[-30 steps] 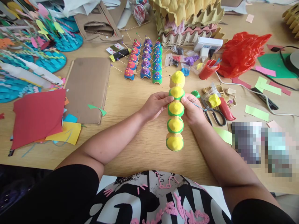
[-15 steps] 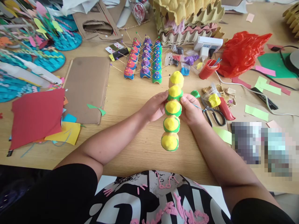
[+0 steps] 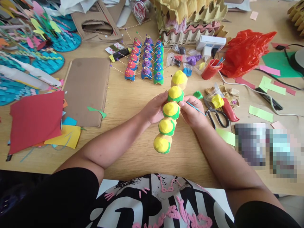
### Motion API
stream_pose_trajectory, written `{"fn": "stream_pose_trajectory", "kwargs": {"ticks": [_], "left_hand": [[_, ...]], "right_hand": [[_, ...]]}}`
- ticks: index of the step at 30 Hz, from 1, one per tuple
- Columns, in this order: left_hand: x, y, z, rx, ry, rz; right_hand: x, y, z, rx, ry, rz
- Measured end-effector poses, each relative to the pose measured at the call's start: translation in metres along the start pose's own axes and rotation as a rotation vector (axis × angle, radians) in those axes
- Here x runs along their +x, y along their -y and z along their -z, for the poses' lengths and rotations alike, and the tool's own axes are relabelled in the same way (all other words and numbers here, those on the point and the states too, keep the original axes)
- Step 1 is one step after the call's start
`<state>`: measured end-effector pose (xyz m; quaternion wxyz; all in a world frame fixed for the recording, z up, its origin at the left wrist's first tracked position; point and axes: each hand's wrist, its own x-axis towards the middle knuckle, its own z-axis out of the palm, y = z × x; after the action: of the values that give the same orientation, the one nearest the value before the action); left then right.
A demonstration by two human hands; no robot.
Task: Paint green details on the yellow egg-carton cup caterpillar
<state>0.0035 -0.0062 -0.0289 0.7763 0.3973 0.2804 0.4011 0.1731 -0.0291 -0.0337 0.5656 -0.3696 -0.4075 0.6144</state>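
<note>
Between my hands is an egg-carton strip (image 3: 171, 109), a row of several bumps capped in yellow clay, most with green clay around the lower edge. The farthest bump has bare carton below its yellow cap. My left hand (image 3: 156, 107) grips the strip's left side near the second bump from the far end. My right hand (image 3: 193, 110) pinches the right side there and also holds a thin blue stick (image 3: 195, 108). A lump of green clay (image 3: 198, 95) lies just beyond my right hand. Scissors (image 3: 217, 117) rest to its right.
Three finished-looking strips, red (image 3: 132, 60), purple (image 3: 147, 60) and green-blue (image 3: 158, 63), stand ahead with pins sticking out. Egg trays (image 3: 190, 19) are stacked behind. Cardboard (image 3: 86, 91) and red paper (image 3: 36, 120) lie left; a red cup (image 3: 212, 69) and red plastic bag (image 3: 247, 53) sit right.
The near end of the strip has swung to the left and tilted, showing more green on its right side. Both hands keep hold of it, and the blue stick shows more clearly.
</note>
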Motion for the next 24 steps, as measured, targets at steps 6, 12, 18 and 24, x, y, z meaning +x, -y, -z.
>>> {"fn": "stream_pose_trajectory", "kwargs": {"ticks": [6,12,18,24], "left_hand": [[0.0025,0.0032,0.0024,-0.018,-0.008,-0.001],[-0.0002,0.0012,0.0025,-0.021,-0.002,0.046],[0.0008,0.0036,0.0042,0.019,0.015,0.031],[0.0006,0.0045,0.0040,-0.011,0.030,0.051]], "right_hand": [[0.0009,0.0026,-0.0048,0.109,0.008,-0.072],[0.0021,0.0015,-0.0048,0.098,-0.020,-0.092],[0.0021,0.0027,-0.0053,0.069,-0.025,-0.050],[0.0011,0.0025,-0.0057,0.024,-0.018,-0.010]]}}
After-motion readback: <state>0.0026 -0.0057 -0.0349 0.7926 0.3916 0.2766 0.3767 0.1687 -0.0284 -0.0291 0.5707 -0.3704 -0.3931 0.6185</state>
